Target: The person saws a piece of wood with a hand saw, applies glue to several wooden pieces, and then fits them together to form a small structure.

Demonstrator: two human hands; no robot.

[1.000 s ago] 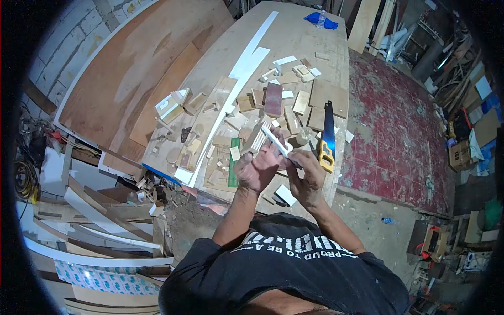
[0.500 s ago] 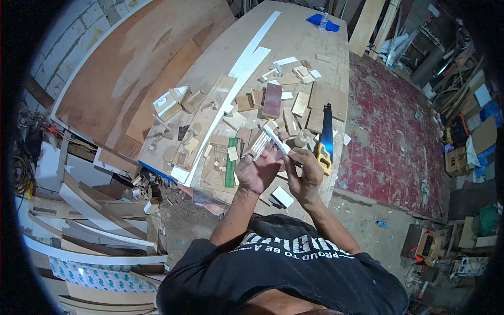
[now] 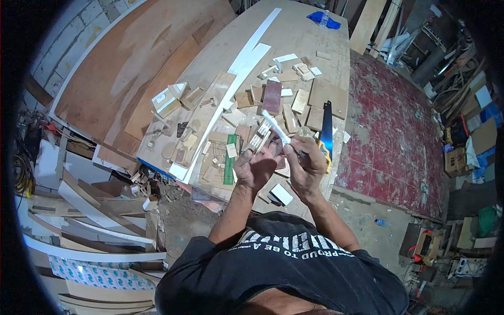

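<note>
My left hand (image 3: 258, 169) is closed round a small pale wooden piece (image 3: 259, 138) with slat-like ridges, held up over the near part of the table. In my right hand (image 3: 307, 165) a slim white stick (image 3: 276, 128) is pinched, its far end slanting up to the left against the ridged piece. Whether the two touch cannot be made out. Just beyond my right hand stands a small, partly hidden jar (image 3: 304, 133). A handsaw (image 3: 327, 128) with a yellow handle lies to its right. A green ruler (image 3: 230, 167) is left of my left hand.
The wooden table (image 3: 310, 44) carries many wood offcuts, a dark red sanding block (image 3: 272, 97), long white strips (image 3: 251, 60) and a small house-like wooden model (image 3: 169, 100). A bottle (image 3: 324, 19) stands on blue cloth at the far end. Curved boards (image 3: 100, 210) are stacked at left.
The white stick has tipped more upright, its far end moving up and left. My right hand has shifted slightly up and now covers more of the saw handle. The ridged piece has tilted a little.
</note>
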